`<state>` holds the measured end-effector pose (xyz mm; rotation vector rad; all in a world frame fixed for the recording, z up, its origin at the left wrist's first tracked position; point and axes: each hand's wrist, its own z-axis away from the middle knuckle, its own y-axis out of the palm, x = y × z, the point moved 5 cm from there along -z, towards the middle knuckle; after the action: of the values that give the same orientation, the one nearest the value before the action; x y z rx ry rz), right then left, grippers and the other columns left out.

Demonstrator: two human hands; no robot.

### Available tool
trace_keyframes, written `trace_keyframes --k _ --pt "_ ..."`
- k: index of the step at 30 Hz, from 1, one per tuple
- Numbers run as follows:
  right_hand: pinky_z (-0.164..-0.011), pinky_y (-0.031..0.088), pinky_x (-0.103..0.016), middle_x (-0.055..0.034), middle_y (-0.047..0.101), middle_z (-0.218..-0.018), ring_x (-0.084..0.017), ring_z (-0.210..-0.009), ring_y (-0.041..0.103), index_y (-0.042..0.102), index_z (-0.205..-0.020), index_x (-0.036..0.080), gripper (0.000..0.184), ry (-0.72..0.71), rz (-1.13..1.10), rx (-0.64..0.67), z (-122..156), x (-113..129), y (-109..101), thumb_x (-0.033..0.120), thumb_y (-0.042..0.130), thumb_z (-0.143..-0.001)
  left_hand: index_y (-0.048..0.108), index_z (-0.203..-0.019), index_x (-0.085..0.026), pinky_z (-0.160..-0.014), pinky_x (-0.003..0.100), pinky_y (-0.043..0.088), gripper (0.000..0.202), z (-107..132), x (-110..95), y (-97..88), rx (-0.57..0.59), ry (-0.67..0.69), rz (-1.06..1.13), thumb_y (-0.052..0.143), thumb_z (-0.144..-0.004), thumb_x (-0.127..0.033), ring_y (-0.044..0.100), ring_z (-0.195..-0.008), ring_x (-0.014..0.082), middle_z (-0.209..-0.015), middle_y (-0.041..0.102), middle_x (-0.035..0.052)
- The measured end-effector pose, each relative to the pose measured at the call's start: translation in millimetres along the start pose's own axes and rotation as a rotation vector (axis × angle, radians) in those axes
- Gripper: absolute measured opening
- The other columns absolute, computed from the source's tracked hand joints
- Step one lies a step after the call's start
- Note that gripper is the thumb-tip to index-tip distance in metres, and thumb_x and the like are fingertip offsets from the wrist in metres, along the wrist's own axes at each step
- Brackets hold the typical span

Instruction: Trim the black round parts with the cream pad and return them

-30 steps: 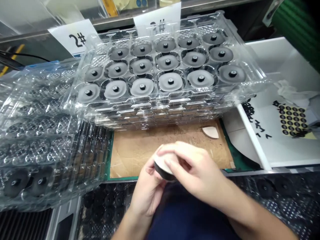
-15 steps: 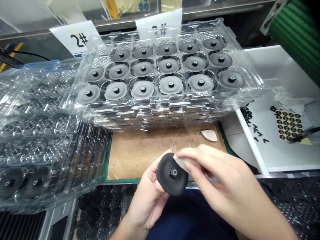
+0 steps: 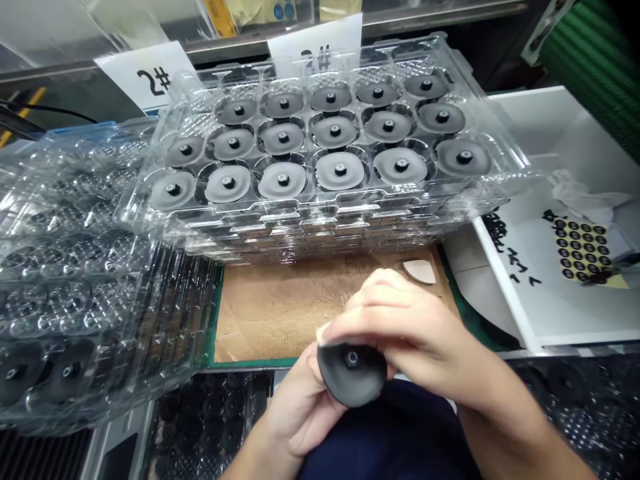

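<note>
My left hand point(image 3: 305, 400) grips a black rounded disc point(image 3: 356, 383) with a small raised hub at its centre, the hub side facing me. Closed over the disc's upper edge is my right hand point(image 3: 400, 327), its fingers pinching a small pale pad point(image 3: 321, 333). Only a bit of the pad shows by the fingertips; the rest is hidden. Beyond my hands, a clear plastic tray point(image 3: 345, 198) holds several similar discs in rows, on top of a stack of such trays.
Cardboard point(image 3: 270, 313) covers the bench. A wedge-shaped pale piece point(image 3: 420, 271) lies on it. At right, a white bin point(image 3: 565, 327) contains a sheet of round stickers point(image 3: 583, 250) and small black bits. More clear trays point(image 3: 90, 280) are stacked at left. Numbered paper signs point(image 3: 150, 77) stand behind.
My right hand has moved left across the disc's upper edge with the pad. The disc has tilted and shifted slightly down; my left hand still holds it.
</note>
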<state>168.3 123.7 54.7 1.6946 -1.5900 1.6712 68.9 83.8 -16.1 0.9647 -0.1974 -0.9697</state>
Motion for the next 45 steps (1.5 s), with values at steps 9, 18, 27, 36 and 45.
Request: trace_keyframes --k 9,18,27,36,45 --pt "-0.082 0.046 -0.030 -0.0011 0.070 -0.096 -0.015 -0.090 0.061 0.066 -0.103 0.024 0.022 0.252 -0.075 -0.228 9 -41 -7 0.020 0.049 -0.091 0.070 -0.099 -0.017 -0.076 0.024 0.054 0.034 0 -7 -7.3 0.035 0.101 0.006 0.077 -0.067 -0.026 0.069 -0.087 0.0200 -0.099 0.073 0.0045" --pt "-0.076 0.052 -0.037 -0.0088 0.061 -0.092 -0.022 -0.085 0.063 0.073 -0.084 0.020 0.021 0.696 0.014 -0.166 94 -129 74 0.027 0.053 -0.081 0.066 -0.110 -0.022 -0.088 0.030 0.051 0.044 1 -15 -33.2 -0.101 0.236 0.000 0.074 -0.068 -0.034 0.062 -0.108 0.0241 -0.120 0.067 0.0075" --pt "-0.075 0.051 -0.038 -0.0088 0.062 -0.092 -0.023 -0.083 0.063 0.065 -0.096 0.020 0.024 0.715 0.075 -0.267 88 -118 64 0.031 0.046 -0.086 0.064 -0.114 -0.024 -0.088 0.031 0.050 0.053 0 -16 -28.3 -0.095 0.294 -0.065 0.075 -0.065 -0.041 0.059 -0.111 0.0263 -0.121 0.065 0.0088" --pt "-0.073 0.037 -0.030 0.0001 0.068 -0.086 -0.015 -0.076 0.057 0.060 -0.097 0.019 0.018 0.241 0.019 -0.150 3 2 25 0.014 0.045 -0.089 0.066 -0.110 -0.026 -0.081 0.023 0.051 0.054 2 -11 -29.1 -0.205 0.350 -0.116 0.083 -0.058 -0.026 0.065 -0.096 0.0188 -0.105 0.072 0.0041" --pt "-0.072 0.035 -0.029 -0.0038 0.067 -0.089 -0.015 -0.077 0.057 0.059 -0.099 0.014 0.019 0.195 0.064 -0.174 7 3 30 0.011 0.043 -0.089 0.069 -0.102 -0.024 -0.078 0.019 0.052 0.052 6 -17 -27.0 -0.248 0.371 -0.112 0.084 -0.054 -0.013 0.066 -0.090 0.0165 -0.101 0.073 0.0021"
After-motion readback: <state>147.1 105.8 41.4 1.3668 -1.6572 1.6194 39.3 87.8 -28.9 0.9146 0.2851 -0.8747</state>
